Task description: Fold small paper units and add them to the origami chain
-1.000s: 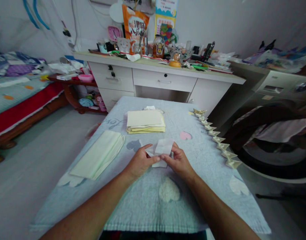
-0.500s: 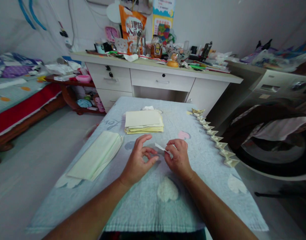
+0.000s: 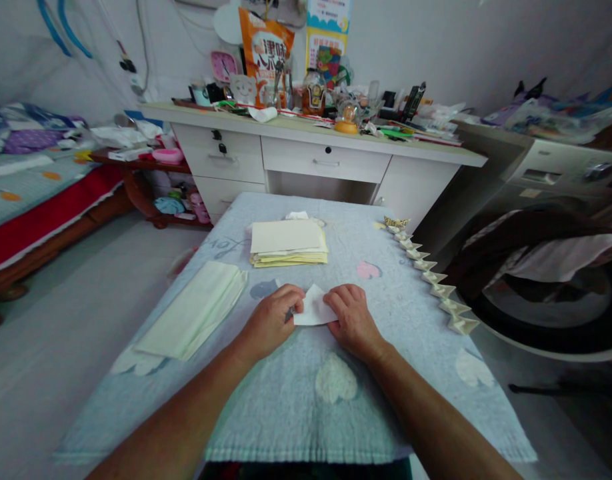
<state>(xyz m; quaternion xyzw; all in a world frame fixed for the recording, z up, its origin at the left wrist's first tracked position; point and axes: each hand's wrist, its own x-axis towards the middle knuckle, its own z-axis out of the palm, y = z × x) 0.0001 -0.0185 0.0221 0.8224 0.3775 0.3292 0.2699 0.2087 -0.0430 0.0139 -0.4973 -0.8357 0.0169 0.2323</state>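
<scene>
White paper (image 3: 314, 308), folded to a point at the top with a straight lower edge, lay between the two hands, about midway between the left and right edges of the table. The left hand (image 3: 273, 320) held its left end, fingers curled in narrow. The right hand (image 3: 353, 320) held the right end, its fingers bent over the front of the sheet. Whether the paper touched the cloth (image 3: 281, 400) beneath could not be told.

That pale blue cloth, printed with hearts, covered the table out to its near edge. Toward the far edge, left of the middle, sat a stack of cream and yellow sheets (image 3: 289, 239), with a small white scrap (image 3: 297, 215) just behind it. A pale green bundle of paper (image 3: 191, 313) lay slantwise along the left edge, apart from the left hand. Down the right edge, starting near the far right corner, ran a row of folded paper pieces (image 3: 443, 291), with a patterned piece (image 3: 397, 223) at its far end. Beyond the far edge stood a white desk (image 3: 296, 153) crowded with odds and ends.
</scene>
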